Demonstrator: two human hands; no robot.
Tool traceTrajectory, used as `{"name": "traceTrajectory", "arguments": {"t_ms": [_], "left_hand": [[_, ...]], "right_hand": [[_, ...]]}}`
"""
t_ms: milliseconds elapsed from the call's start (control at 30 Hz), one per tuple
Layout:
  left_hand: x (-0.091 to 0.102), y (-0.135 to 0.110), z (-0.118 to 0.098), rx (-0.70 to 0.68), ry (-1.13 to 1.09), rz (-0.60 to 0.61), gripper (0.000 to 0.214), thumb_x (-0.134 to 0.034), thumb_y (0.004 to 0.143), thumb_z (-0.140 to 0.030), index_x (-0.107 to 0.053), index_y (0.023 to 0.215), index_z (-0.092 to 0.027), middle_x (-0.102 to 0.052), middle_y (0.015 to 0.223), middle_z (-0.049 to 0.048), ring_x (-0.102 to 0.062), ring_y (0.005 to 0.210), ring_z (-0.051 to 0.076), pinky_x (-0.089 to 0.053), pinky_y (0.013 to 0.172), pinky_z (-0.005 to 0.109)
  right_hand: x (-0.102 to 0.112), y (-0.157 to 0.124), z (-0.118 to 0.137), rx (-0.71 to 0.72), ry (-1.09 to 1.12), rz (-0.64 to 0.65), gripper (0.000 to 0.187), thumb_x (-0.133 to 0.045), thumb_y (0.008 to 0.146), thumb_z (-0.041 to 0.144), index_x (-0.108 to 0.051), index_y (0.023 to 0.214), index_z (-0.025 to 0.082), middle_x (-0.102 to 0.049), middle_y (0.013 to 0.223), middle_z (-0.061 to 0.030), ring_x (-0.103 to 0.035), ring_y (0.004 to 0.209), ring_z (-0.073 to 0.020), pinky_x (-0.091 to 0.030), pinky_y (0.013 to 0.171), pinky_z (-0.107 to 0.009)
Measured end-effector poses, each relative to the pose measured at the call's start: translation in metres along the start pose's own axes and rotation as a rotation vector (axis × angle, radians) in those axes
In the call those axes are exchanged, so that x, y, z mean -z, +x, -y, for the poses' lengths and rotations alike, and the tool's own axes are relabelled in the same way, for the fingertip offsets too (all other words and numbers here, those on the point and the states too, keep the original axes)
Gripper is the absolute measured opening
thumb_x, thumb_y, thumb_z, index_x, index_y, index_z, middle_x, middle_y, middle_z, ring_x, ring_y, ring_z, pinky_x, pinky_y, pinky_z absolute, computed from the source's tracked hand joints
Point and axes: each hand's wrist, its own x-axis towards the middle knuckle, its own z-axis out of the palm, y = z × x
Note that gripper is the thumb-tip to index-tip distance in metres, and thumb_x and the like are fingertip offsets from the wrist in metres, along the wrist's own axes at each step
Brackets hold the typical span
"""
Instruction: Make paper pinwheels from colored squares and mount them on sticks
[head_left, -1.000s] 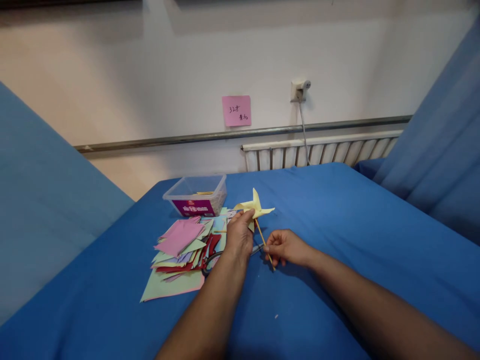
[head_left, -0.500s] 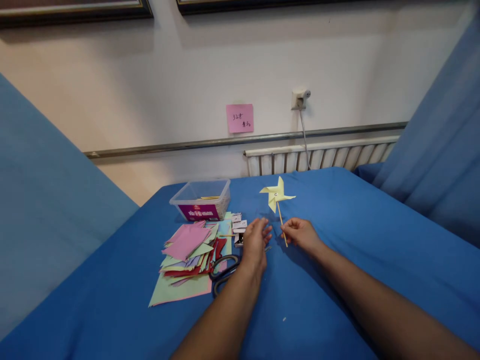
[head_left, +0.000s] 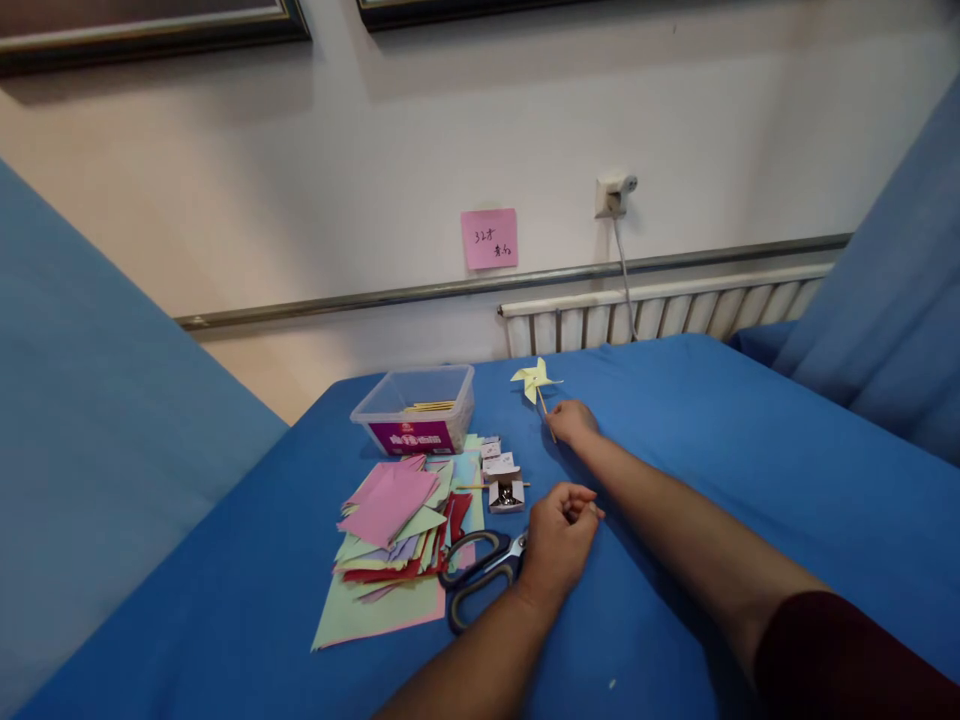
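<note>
My right hand (head_left: 571,420) is stretched far out over the blue table (head_left: 712,450) and pinches the thin wooden stick of a pale yellow paper pinwheel (head_left: 535,379), which stands just above the cloth. My left hand (head_left: 559,535) rests nearer to me with its fingers curled in and nothing visible in them. It lies right beside black-handled scissors (head_left: 480,575). A small open box of pins (head_left: 505,492) sits just beyond the left hand.
A pile of coloured paper squares (head_left: 394,520) lies left of the scissors. A clear plastic tub (head_left: 416,405) with sticks stands behind it. Blue fabric panels rise at both sides. A radiator (head_left: 660,305) and a pink wall note (head_left: 490,238) are beyond the table's far edge.
My right hand carried the pinwheel away from me toward the far edge. My left hand let go of the pinwheel, drew back toward me and closed beside the scissors.
</note>
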Motion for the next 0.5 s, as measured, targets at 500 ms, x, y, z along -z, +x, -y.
{"name": "traceTrajectory", "arguments": {"t_ms": [500], "left_hand": [[-0.003,0.001,-0.002,0.084,-0.084,0.003,0.005,-0.059,0.069,-0.016,-0.060,0.073,-0.017,-0.061,0.062,0.0010,-0.052,0.054,0.011,-0.040,0.055,0.024]], "right_hand": [[-0.027,0.043,0.028,-0.096,-0.155,0.013,0.030,-0.058,0.080,0.033,-0.073,0.100,0.016,-0.070,0.108,-0.0164,-0.066,0.099,-0.0301,-0.049,0.072,-0.032]]}}
